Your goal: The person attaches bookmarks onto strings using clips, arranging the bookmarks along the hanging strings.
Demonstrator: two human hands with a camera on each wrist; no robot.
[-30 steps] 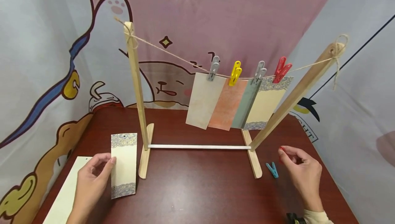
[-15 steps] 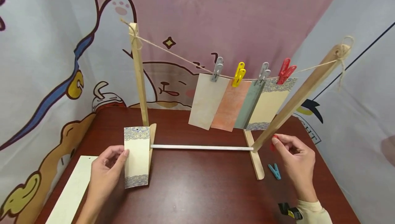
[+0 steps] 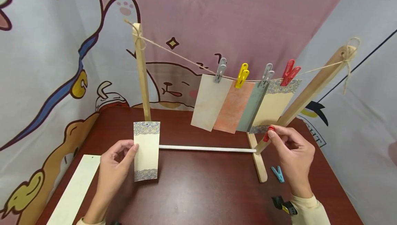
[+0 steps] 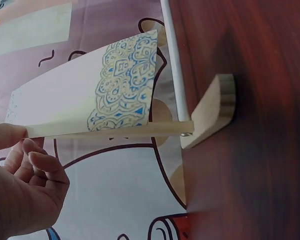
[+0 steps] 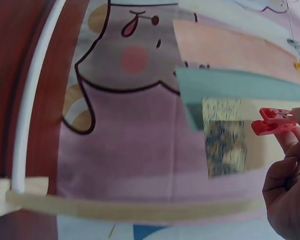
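Observation:
My left hand (image 3: 116,163) pinches the left edge of a cream bookmark card (image 3: 146,152) with blue lace-patterned ends, held upright in front of the stand's left post. In my right hand (image 3: 294,152) a red clothespin (image 5: 274,121) is pinched between thumb and fingers, near the right post. Behind it, a string (image 3: 173,52) runs between the posts. From it hang a whitish card (image 3: 211,102), an orange card (image 3: 233,108), a green card (image 3: 250,109) and a patterned cream card (image 3: 274,104), clipped with grey, yellow, grey and red clothespins.
The wooden stand has a left post (image 3: 142,70), a right post (image 3: 313,83) and a white crossbar (image 3: 207,148). A blue clothespin (image 3: 277,174) lies on the dark red table (image 3: 198,190) at right. A long pale card (image 3: 74,190) lies at left. A printed cloth (image 3: 242,18) hangs behind.
My left hand has carried the cream bookmark card right and upward, now in front of the left post. My right hand has moved left and up with the red clothespin.

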